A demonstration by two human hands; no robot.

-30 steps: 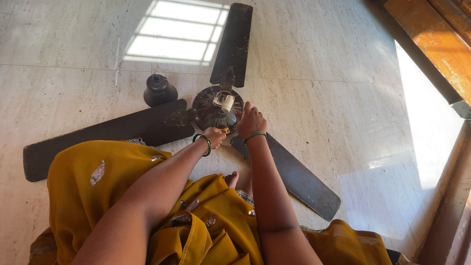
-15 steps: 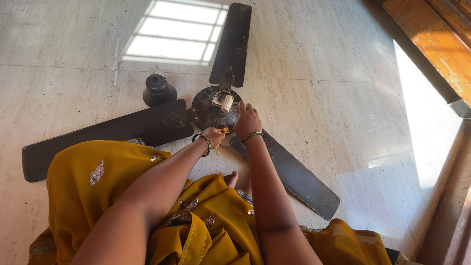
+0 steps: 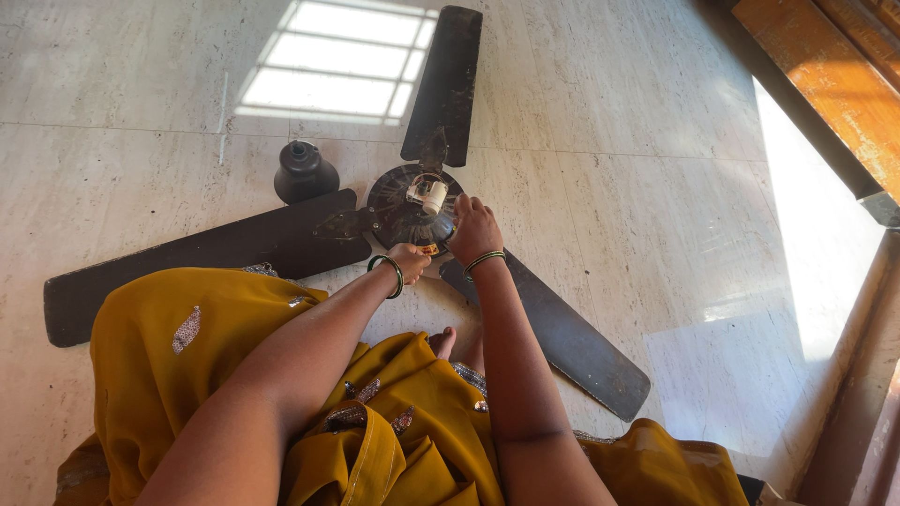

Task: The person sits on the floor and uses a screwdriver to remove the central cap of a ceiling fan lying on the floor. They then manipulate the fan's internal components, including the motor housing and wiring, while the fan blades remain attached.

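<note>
A dark brown ceiling fan lies on the marble floor with three blades spread out. Its round motor hub [image 3: 403, 201] has a white part on top. My right hand [image 3: 473, 230] rests on the hub's right rim, fingers curled against it. My left hand [image 3: 411, 260] is at the hub's near edge, fingers closed on something small and orange that I cannot make out. Both wrists wear green bangles. One blade [image 3: 445, 80] points away, one [image 3: 197, 258] runs left, one [image 3: 562, 337] runs toward the lower right.
A dark bell-shaped canopy cover [image 3: 305, 173] stands on the floor left of the hub. My lap in yellow cloth [image 3: 187, 375] and a bare foot [image 3: 442, 342] sit close to the fan. A wooden door frame [image 3: 825, 84] runs along the right side.
Both hands stay at the hub; the right hand has shifted slightly on the rim. The fan has not visibly moved.
</note>
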